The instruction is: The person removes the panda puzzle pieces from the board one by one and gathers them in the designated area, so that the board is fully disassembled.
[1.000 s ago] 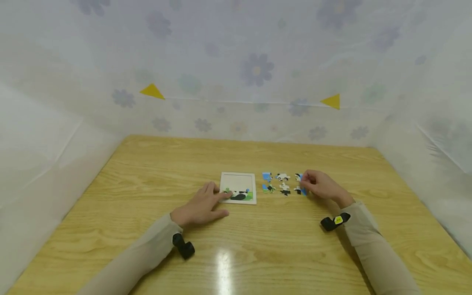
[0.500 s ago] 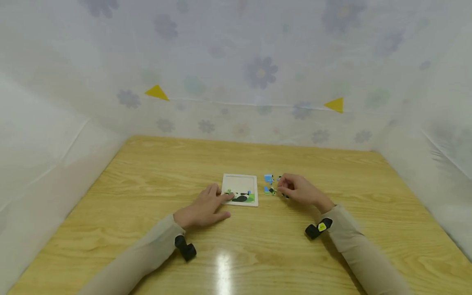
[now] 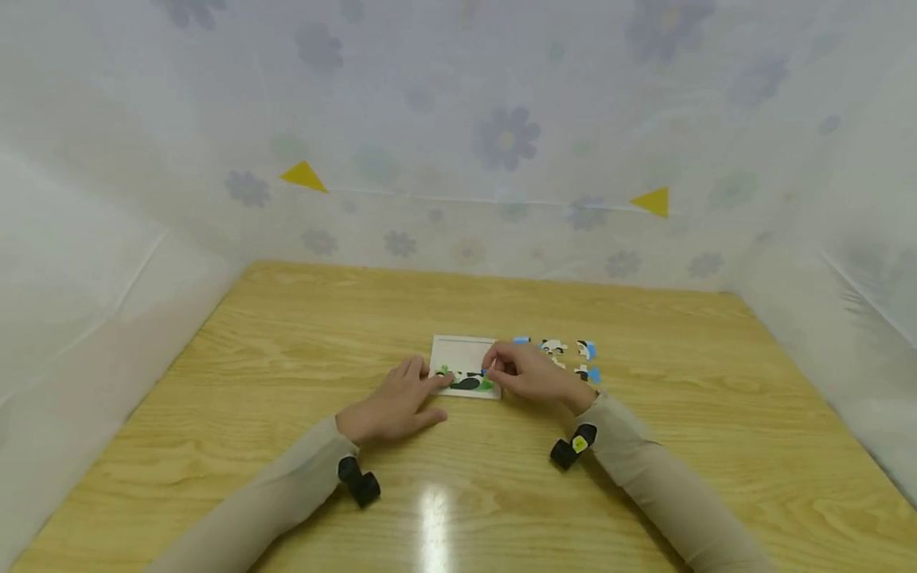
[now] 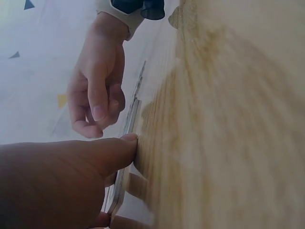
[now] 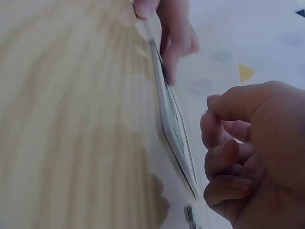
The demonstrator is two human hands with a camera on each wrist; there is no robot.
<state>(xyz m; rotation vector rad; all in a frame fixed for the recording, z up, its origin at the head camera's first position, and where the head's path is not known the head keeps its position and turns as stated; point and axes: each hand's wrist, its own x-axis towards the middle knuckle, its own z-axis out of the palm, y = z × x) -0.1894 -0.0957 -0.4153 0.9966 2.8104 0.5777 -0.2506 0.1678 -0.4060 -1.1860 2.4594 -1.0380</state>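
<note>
While both forearms lie on the wooden counter (image 3: 286, 334), the puzzle tray (image 3: 464, 351) sits flat near its centre, approx. square, edges roughly parallel to the counter's front edge; no clear long axis. Bottom row of the tray is filled w/ placed pieces (image 3: 467, 383) (black, white, green); upper part of the tray is bare.

Surroundings: loose pieces (image 3: 583, 350) lie in a small group on the counter just right of the tray, some hidden behind the right hand. A white sheet w/ pale flower print walls in the counter on three sides; two yellow triangles (image 3: 304, 177) are on the back sheet. A black wrist cam (image 3: 357, 480) is strapped under each beige sleeve.

Left hand (image 3: 392, 402): flat, fingers relaxed and straight, fingertips (image 4: 128, 138) resting on the tray's near-left edge; grips nothing.

Right hand (image 3: 528, 372): over the tray's right edge, fingers (image 5: 224, 151) curled, thumb and forefinger pinched together at a bit of blue by the tray's lower right corner. Too small to tell for certain, but it looks to be pinching a small blue piece (image 3: 485, 372). Right hand blocks the view of the tray's right rim and of the nearest loose pieces.
</note>
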